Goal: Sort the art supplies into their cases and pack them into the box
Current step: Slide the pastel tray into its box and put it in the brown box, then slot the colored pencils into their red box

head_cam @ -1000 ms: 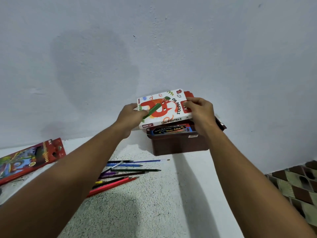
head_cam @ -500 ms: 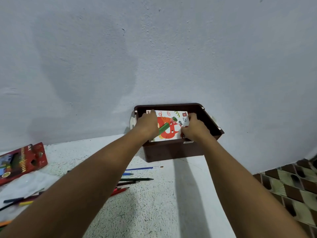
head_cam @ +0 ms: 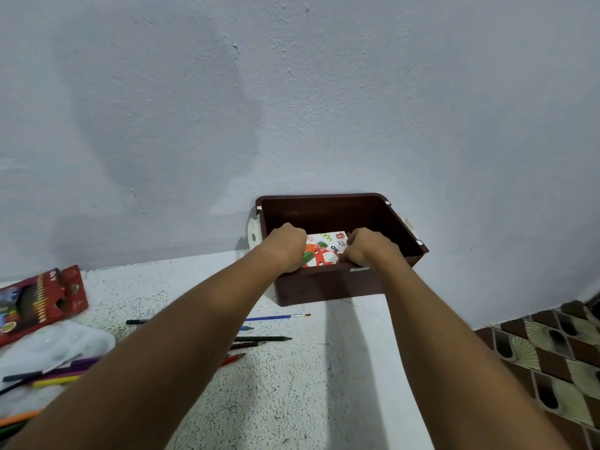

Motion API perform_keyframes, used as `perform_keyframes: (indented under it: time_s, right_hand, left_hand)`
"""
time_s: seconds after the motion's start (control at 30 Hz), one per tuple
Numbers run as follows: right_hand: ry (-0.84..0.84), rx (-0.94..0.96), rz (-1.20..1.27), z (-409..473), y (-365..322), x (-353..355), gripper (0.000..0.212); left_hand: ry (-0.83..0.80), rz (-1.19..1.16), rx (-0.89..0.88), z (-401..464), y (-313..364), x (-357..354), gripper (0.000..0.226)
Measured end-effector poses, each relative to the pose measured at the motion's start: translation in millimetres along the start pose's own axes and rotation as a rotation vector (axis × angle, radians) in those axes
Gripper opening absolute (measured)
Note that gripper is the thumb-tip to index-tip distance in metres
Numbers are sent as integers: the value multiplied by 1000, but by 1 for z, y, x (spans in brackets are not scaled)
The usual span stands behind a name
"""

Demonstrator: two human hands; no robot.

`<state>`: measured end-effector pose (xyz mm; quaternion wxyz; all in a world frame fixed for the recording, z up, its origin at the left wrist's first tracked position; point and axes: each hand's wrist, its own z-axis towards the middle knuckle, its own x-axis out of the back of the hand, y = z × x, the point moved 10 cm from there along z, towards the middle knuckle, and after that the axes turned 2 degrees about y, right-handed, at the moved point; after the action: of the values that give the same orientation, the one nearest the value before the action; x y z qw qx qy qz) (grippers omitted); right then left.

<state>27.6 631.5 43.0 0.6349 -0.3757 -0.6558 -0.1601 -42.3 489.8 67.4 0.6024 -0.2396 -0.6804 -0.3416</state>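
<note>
Two hands are reaching down inside the brown box point(head_cam: 328, 287), which is standing against the wall point(head_cam: 292, 92) on the speckled floor point(head_cam: 292, 384). A second ago the oil pastels case point(head_cam: 324, 251) was being held above the rim; half a second ago it was passing the rim, and now it is sitting low inside, so the lowering is nearly done and this case is close to being packed. The left hand point(head_cam: 285, 246) is gripping the case's left end and the right hand point(head_cam: 367, 248) its right end; both sets of fingers are curling closed around the case edges, though the fingertips themselves are hidden behind the knuckles and the front wall. Whether the case is already resting on the contents below or is hanging just clear of them cannot be told.

Only a strip of the case is showing between the hands: a white lid with a red-orange cartoon figure, a green stroke, small squiggles and the black letters "OIL". It looks flat, rigid and closed.

Much is remaining outside: a red coloured pencil pack point(head_cam: 39, 303) at the far left, a white paint palette point(head_cam: 52, 349) beside it, loose pencils point(head_cam: 259, 339) and a blue-handled paintbrush point(head_cam: 279, 317) lying on the floor near the box.
</note>
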Motion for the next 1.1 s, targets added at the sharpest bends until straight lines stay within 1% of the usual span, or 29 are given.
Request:
perform_keyframes:
  time_s: [0.13,0.2,0.23,0.3,0.37,0.4,0.47,0.53,0.57,0.63,0.73,0.8,0.87,0.97,1.0,1.1]
  right_hand:
    - [-1,-5,2,-2,0,0,49]
    - [-5,8,-3,-3,-3,0,48]
    - [-9,19,-7,-3,-5,-1,48]
    - [-31,30,-18,-3,-11,-5,48]
    - [-29,26,-44,-4,-13,-2,47]
    - [-1,44,-63,-5,-22,0,45]
    - [111,86,-57,-15,-38,13,40]
    - [205,149,63,-31,-64,23,40]
    - [232,203,126,-41,-83,22,42]
    - [261,334,189,-62,-123,13,43]
    - [302,494,134,-92,-171,-8,44]
    - [348,530,3,-103,-189,-24,45]
    - [413,566,-132,-110,-201,-36,42]
    - [479,706,-181,-127,-220,-54,33]
    - [465,751,-184,-131,-225,-61,32]
    - [325,813,-171,-139,-232,-87,34]
  left_hand:
    - [116,-249,-41,-6,-12,10,27]
    - [236,-415,-63,-19,-23,22,28]
    - [325,-476,-72,-30,-35,32,28]
    - [495,-488,-75,-54,-71,48,27]
    - [549,-362,-36,-73,-118,52,29]
    - [518,-277,30,-84,-152,47,31]
    - [358,-134,198,-100,-215,26,39]
    - [189,-4,382,-123,-276,1,45]
    - [143,67,447,-137,-302,-8,46]
    - [104,173,544,-164,-346,-22,46]
    - [43,145,687,-201,-396,-43,56]
    - [0,171,728,-218,-412,-50,61]
    - [-13,174,717,-223,-419,-53,60]
    - [-21,135,699,-224,-425,-55,62]
    - [-26,125,694,-225,-425,-55,64]
    - [-23,123,678,-226,-424,-53,72]
